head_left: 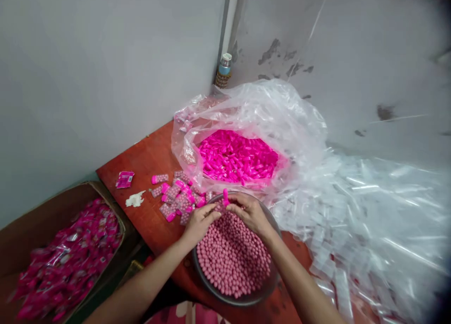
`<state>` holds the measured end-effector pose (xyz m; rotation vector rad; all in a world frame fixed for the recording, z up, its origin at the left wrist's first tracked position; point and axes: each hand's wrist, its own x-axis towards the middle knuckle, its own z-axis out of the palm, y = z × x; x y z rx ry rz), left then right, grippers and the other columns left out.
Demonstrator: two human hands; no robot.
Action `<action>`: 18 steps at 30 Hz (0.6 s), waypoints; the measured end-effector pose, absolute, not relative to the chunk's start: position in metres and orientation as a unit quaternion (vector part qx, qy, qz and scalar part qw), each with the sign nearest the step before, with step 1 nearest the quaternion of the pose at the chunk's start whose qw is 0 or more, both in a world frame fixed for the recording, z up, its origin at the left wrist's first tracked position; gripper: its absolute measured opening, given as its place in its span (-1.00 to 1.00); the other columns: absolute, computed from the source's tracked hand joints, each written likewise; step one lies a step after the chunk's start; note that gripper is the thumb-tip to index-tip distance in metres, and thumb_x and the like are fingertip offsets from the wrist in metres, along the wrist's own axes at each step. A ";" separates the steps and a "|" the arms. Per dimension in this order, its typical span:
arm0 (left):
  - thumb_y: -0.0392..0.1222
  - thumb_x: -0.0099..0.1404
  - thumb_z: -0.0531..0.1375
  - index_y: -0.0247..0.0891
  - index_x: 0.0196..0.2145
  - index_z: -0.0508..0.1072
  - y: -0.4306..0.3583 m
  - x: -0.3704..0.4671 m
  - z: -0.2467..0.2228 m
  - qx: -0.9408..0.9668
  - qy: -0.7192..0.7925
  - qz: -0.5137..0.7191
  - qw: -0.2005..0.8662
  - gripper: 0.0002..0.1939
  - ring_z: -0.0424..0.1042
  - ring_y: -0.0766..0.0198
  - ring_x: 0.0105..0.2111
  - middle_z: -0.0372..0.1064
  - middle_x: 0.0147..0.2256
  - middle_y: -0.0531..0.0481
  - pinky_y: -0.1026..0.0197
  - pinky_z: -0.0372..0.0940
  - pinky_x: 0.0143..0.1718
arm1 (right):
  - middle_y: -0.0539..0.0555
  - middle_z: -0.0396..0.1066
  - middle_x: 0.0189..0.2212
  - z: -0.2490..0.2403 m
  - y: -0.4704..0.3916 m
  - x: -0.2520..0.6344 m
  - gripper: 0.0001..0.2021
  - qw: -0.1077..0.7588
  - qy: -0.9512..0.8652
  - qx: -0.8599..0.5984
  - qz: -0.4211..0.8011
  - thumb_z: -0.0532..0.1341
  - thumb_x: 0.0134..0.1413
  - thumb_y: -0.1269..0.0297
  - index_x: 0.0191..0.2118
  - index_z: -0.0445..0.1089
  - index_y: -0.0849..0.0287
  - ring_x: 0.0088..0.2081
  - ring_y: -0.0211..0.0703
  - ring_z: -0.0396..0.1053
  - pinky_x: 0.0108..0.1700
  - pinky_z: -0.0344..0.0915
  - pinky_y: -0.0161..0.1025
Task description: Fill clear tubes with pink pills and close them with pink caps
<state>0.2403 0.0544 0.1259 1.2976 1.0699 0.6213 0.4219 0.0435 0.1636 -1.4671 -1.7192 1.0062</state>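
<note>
Over a dark round bowl of round pink beads, my two hands meet at a small clear bottle with pink beads inside. My left hand pinches the bottle's body, which its fingers partly hide. On the bottle's end stands a bright pink cap, gripped by the fingers of my right hand. Whether the cap is fully seated, I cannot tell. Several filled bottles with pink caps lie in a loose pile to the left of the bowl.
Behind the bowl, an open clear plastic bag holds many pink caps. Clear empty bottles spread under plastic at right. A cardboard box of pink packets stands lower left. The red table carries a pink packet.
</note>
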 end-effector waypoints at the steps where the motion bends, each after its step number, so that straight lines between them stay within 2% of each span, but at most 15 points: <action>1: -0.15 0.11 0.14 -0.25 -0.21 0.46 0.050 0.242 0.128 0.584 0.465 0.268 0.609 -0.72 0.40 0.18 -0.29 0.46 -0.27 -0.02 0.20 0.26 -0.22 | 0.04 0.39 -0.29 0.169 0.032 0.419 -0.79 0.328 -0.667 -0.555 0.374 0.09 0.07 0.20 -0.18 0.35 0.08 -0.26 -0.19 0.32 -0.20 0.22 -0.25; 7: -0.19 0.10 0.15 -0.22 -0.26 0.49 0.026 0.244 0.145 0.655 0.439 0.276 0.550 -0.77 0.41 0.18 -0.28 0.47 -0.29 -0.04 0.20 0.24 -0.19 | 0.05 0.35 -0.44 0.178 -0.015 0.413 -0.82 0.282 -0.700 -0.593 0.280 0.06 0.09 0.19 -0.31 0.33 0.14 -0.39 -0.20 0.29 -0.35 0.19 -0.30; 12: -0.20 0.15 0.11 -0.20 -0.22 0.48 0.019 0.248 0.159 0.737 0.340 0.240 0.532 -0.75 0.41 0.20 -0.28 0.46 -0.27 -0.06 0.22 0.22 -0.19 | 0.07 0.28 -0.49 0.173 -0.047 0.416 -0.81 0.247 -0.718 -0.611 0.225 0.01 0.11 0.21 -0.37 0.27 0.18 -0.44 -0.20 0.25 -0.40 0.17 -0.29; 16: -0.18 0.17 0.09 -0.20 -0.18 0.46 0.022 0.257 0.169 0.783 0.280 0.209 0.515 -0.73 0.40 0.18 -0.27 0.46 -0.26 -0.08 0.22 0.20 -0.19 | 0.07 0.32 -0.45 0.173 -0.059 0.426 -0.83 0.271 -0.710 -0.606 0.235 0.03 0.10 0.20 -0.29 0.29 0.16 -0.40 -0.19 0.29 -0.36 0.23 -0.28; 18: -0.18 0.16 0.09 -0.18 -0.21 0.47 0.021 0.261 0.172 0.780 0.273 0.199 0.528 -0.75 0.41 0.19 -0.29 0.47 -0.30 -0.05 0.23 0.21 -0.21 | 0.12 0.34 -0.28 0.180 -0.060 0.433 -0.73 0.279 -0.709 -0.607 0.227 0.06 0.08 0.19 -0.10 0.24 0.14 -0.25 -0.15 0.31 -0.24 0.27 -0.23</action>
